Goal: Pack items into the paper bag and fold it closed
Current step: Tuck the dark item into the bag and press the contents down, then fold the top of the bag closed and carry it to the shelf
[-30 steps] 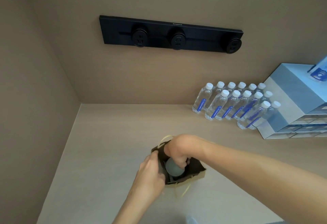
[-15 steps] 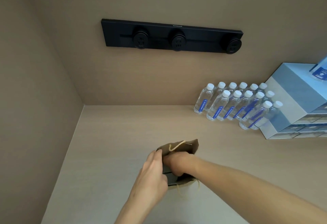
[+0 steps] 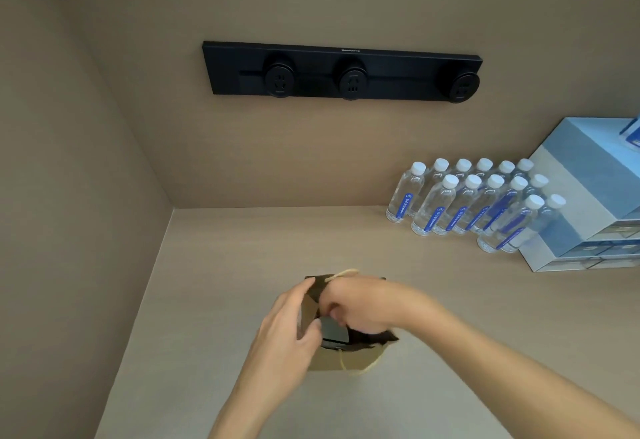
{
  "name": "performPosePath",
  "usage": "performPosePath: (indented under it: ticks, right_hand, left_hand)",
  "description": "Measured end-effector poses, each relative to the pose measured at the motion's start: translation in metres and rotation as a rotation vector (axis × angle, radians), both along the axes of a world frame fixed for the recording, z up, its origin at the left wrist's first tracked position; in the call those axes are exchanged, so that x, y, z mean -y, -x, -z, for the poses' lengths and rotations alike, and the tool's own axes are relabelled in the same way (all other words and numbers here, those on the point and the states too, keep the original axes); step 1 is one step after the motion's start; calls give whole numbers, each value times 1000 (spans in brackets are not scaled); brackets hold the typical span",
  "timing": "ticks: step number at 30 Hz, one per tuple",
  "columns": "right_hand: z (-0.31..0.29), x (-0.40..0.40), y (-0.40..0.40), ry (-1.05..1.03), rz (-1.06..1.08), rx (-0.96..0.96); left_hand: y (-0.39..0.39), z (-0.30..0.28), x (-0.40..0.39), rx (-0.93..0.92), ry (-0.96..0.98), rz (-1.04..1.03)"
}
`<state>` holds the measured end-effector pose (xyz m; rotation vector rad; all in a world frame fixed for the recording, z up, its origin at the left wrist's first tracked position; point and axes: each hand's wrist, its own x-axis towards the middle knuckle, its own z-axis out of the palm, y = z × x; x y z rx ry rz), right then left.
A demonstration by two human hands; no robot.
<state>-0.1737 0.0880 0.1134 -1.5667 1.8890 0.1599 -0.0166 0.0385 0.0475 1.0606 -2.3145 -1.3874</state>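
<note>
A small brown paper bag (image 3: pixel 349 360) with pale rope handles stands on the light counter, near its front middle. My left hand (image 3: pixel 289 327) pinches the bag's left wall at the rim and holds the mouth apart. My right hand (image 3: pixel 356 307) reaches down into the mouth, fingers curled inside. A grey item (image 3: pixel 334 329) shows inside the bag under those fingers. I cannot tell whether the right hand still grips it.
Several clear water bottles (image 3: pixel 464 203) with white caps and blue labels stand at the back right. Stacked blue-and-white boxes (image 3: pixel 588 196) sit beside them at the right edge. A black socket strip (image 3: pixel 343 73) hangs on the back wall. A side wall closes the left.
The grey rounded item that my right hand held over the open bag has gone down inside. My right hand has pushed deeper in, and my left hand has shifted up along the left rim.
</note>
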Motion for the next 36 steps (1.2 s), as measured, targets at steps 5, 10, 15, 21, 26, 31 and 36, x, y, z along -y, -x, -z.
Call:
performPosePath:
  ticks: [5,10,15,21,26,31,36]
  right_hand:
    - [-15,-90,36,573,803,376]
    - [31,-103,17,421,1144,722]
    - [44,-81,5,483,1351,1020]
    - [67,-73,1,478,1281,886]
    - [101,-79,1,470,1081,568]
    - [132,-84,2,591,1107,577]
    - [150,-89,-1,649,1219,581]
  left_hand:
    - [-4,4,15,-75,-171,-125]
    - [7,-3,21,-33,-482,-66]
    - [15,-3,14,-48,-704,-95]
    - [26,24,4,-91,-526,-220]
    - [23,50,0,-4,-334,-126]
    - [23,75,3,-19,-202,-61]
    - [20,95,14,-87,-187,-52]
